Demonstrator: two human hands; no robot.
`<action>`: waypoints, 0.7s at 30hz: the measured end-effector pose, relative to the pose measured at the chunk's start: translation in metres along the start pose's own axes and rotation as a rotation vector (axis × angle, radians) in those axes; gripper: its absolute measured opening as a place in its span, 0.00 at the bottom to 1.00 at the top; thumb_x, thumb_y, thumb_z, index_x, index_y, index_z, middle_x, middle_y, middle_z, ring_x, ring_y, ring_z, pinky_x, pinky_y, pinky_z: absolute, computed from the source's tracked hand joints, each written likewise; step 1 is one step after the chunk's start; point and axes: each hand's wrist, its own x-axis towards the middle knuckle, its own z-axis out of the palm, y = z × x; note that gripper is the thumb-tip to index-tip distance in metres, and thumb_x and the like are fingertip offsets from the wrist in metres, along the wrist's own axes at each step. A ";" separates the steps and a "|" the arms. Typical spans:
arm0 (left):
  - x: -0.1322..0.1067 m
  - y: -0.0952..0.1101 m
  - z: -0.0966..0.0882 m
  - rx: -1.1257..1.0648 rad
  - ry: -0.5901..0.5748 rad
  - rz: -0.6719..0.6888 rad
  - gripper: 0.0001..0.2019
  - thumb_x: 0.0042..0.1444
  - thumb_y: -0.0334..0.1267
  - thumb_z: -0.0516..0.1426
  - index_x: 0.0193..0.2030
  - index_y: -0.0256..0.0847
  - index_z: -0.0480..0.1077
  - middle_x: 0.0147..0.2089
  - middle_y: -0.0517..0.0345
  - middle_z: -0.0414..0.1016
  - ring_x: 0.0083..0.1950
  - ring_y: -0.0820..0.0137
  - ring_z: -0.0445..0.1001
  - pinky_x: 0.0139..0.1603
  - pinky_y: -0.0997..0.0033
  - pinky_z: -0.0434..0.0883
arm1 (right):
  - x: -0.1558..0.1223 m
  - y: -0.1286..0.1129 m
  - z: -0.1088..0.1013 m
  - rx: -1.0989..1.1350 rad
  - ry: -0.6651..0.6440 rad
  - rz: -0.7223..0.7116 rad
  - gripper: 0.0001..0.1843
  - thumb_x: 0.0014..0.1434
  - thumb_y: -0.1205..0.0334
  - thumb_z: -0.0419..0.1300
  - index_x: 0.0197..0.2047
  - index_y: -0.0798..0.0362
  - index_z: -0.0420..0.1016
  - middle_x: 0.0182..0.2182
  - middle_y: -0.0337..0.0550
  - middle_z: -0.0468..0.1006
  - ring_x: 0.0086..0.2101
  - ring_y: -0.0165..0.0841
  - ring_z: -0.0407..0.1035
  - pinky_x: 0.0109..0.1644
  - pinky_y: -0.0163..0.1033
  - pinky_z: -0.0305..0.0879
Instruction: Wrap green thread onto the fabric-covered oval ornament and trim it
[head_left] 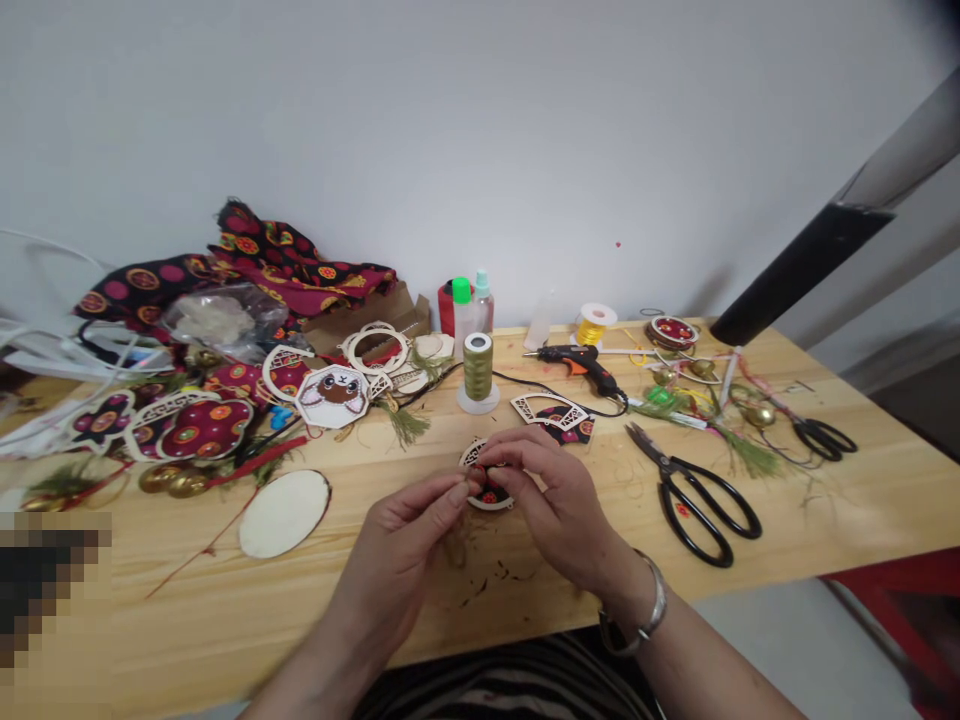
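While a white oval board (285,512) is lying on the table (825,520) at the left, the left hand (409,545) is pinching the edge of a small round ornament (489,492) with its fingertips. The right hand (559,505) is gripping the other side, just above the table's middle. Black scissors (697,495) are lying further right.
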 end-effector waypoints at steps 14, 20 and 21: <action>0.002 0.021 -0.003 0.034 0.097 0.268 0.05 0.50 0.33 0.62 0.33 0.46 0.79 0.69 0.65 0.51 0.68 0.63 0.47 0.66 0.65 0.47 | 0.013 -0.015 0.023 0.388 -0.079 0.199 0.15 0.61 0.67 0.52 0.48 0.51 0.75 0.42 0.41 0.79 0.44 0.30 0.72 0.51 0.40 0.66; 0.003 0.020 -0.003 -0.104 0.106 0.196 0.07 0.48 0.36 0.63 0.36 0.42 0.78 0.56 0.53 0.70 0.63 0.62 0.58 0.62 0.64 0.56 | 0.016 -0.014 0.039 0.676 -0.133 0.269 0.15 0.60 0.61 0.54 0.48 0.50 0.75 0.44 0.41 0.78 0.49 0.32 0.69 0.57 0.43 0.61; 0.002 0.020 -0.004 -0.128 0.103 0.179 0.07 0.48 0.36 0.63 0.37 0.42 0.78 0.54 0.53 0.71 0.61 0.63 0.61 0.59 0.66 0.60 | 0.016 -0.013 0.040 0.685 -0.134 0.264 0.14 0.60 0.60 0.54 0.47 0.50 0.76 0.44 0.41 0.78 0.48 0.32 0.69 0.57 0.43 0.61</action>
